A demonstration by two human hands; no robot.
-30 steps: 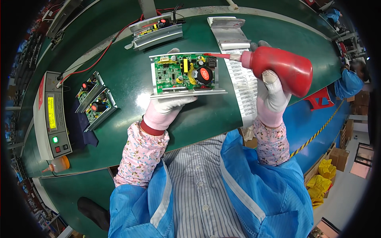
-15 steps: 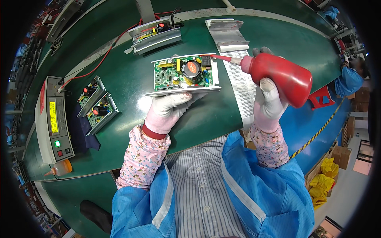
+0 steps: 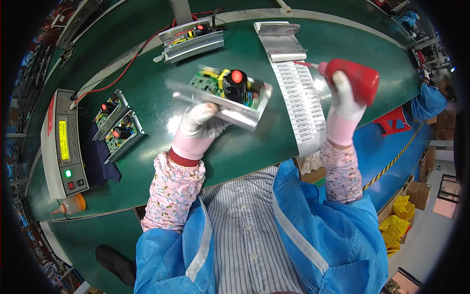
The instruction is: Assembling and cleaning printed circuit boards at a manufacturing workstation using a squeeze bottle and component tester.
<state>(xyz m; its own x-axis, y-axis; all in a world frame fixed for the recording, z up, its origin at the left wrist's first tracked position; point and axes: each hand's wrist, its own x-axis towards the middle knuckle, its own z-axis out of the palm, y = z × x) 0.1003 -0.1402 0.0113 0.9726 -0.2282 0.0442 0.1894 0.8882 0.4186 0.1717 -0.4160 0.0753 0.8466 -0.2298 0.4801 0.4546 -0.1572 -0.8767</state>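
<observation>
My gloved left hand [image 3: 198,126] grips a power supply board [image 3: 208,82] by the lower side of its metal bracket. The green board carries a large black capacitor with a red top; it is tilted and slightly smeared by motion. My gloved right hand [image 3: 344,100] is wrapped round a red squeeze bottle [image 3: 353,81]. The bottle's thin red nozzle points left, over the top of a strip of printed labels [image 3: 299,98], apart from the board. Some fingers of the right hand are hidden behind the bottle.
A test meter [image 3: 66,147] with a lit yellow display stands at the left, near two bracketed boards [image 3: 117,130]. Another board [image 3: 193,41] lies at the back with wires. A metal bracket [image 3: 280,41] sits above the labels. An orange-topped bottle [image 3: 73,204] lies front left.
The board has tilted, its right side dropping toward me, and the nozzle has come away from it. My right hand has moved slightly right with the red bottle.
</observation>
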